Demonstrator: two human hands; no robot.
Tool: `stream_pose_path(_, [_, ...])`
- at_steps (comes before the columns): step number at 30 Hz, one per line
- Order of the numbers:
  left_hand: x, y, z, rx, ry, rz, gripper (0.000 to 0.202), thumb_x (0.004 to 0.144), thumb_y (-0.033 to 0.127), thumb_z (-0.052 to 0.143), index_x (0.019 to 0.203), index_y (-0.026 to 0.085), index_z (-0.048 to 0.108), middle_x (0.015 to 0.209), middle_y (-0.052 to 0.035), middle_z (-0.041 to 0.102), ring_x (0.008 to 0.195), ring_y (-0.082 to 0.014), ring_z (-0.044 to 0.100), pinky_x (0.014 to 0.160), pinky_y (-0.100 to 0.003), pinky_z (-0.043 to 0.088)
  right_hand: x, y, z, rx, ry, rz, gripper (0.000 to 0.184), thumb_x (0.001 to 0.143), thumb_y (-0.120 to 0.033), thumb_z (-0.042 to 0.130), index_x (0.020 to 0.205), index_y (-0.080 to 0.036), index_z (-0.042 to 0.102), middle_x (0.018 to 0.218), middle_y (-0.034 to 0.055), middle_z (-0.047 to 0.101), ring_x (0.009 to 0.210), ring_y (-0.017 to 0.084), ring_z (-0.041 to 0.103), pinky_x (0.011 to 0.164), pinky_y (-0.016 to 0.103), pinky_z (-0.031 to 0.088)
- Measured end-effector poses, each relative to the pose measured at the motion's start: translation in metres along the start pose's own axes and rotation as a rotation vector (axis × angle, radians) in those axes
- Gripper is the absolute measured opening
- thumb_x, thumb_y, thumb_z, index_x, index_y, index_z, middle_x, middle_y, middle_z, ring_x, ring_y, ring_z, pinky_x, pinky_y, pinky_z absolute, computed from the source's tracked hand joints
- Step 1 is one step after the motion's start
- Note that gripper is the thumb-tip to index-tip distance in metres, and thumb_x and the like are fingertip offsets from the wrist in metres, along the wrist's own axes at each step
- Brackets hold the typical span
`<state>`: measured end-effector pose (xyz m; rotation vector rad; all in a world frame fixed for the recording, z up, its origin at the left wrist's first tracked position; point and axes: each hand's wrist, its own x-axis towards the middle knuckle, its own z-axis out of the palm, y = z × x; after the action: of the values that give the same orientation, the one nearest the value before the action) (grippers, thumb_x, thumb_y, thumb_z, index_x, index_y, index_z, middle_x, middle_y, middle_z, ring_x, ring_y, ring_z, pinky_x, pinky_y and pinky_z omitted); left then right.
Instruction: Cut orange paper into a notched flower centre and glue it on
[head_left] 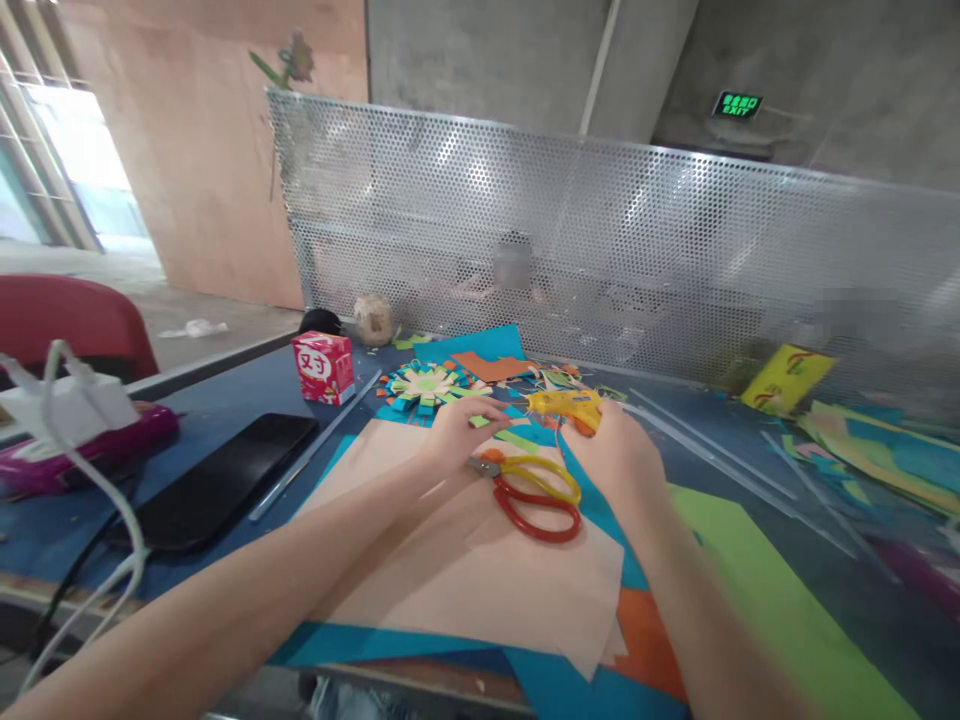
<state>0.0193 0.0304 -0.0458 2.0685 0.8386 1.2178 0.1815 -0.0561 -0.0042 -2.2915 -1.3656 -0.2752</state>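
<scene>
My right hand is wrapped round the handle of a yellow hot glue gun, whose nozzle points left. Close to that nozzle, the fingers of my left hand are pinched on a small green paper strip. Scissors with one yellow and one red handle lie below both hands on pale peach paper sheets. Another light green strip rests between the hands. Behind my left hand sits a layered paper flower in blue, green, cream and orange.
A black phone, a pink box and a purple power strip stand left. Clear glue sticks, green paper and a yellow packet lie right. A perforated metal screen closes the table's back.
</scene>
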Motion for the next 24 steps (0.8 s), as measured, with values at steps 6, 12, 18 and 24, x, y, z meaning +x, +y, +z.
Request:
stream_pose_path(6, [0.0,0.003,-0.003,0.073,-0.035,-0.042,0.016,0.072,0.032,0.06,0.071,0.019,0.07,0.077,-0.0013,0.071,0.075,-0.0171,0.063,0.063,-0.023,0.048,-0.002,-0.001,-0.001,0.028,-0.01,0.01,0.037,0.074,-0.04,0.048,0.096,-0.011,0.055,0.088,0.0146,0.067,0.084,0.03,0.063,0.063,0.033,0.044])
stream_pose_path(12, [0.01,-0.012,-0.003,0.195,-0.104,-0.048,0.02,0.072,0.035,0.057,0.071,0.019,0.07,0.078,-0.0025,0.072,0.074,-0.0203,0.064,0.07,-0.028,0.048,0.005,0.007,-0.001,0.052,0.086,0.099,0.037,0.078,-0.039,0.047,0.098,-0.009,0.052,0.089,0.0156,0.066,0.089,0.03,0.062,0.067,0.033,0.046])
stream_pose_path(18, [0.044,-0.016,0.005,0.266,-0.158,0.067,0.01,0.07,0.026,0.057,0.063,0.021,0.063,0.113,-0.0059,0.063,0.124,-0.0275,0.038,0.096,-0.039,0.035,0.011,0.013,-0.001,0.059,0.191,0.217,0.04,0.08,-0.04,0.046,0.102,-0.007,0.046,0.095,0.018,0.062,0.085,0.031,0.063,0.063,0.034,0.048])
stream_pose_path(24, [0.059,-0.013,0.023,0.233,-0.119,0.05,0.018,0.069,0.03,0.058,0.056,0.02,0.051,0.092,-0.0093,0.067,0.118,-0.0311,0.045,0.1,-0.047,0.028,0.017,0.021,0.004,0.116,0.211,0.264,0.044,0.074,-0.042,0.057,0.1,-0.009,0.043,0.094,0.016,0.062,0.084,0.03,0.063,0.062,0.034,0.049])
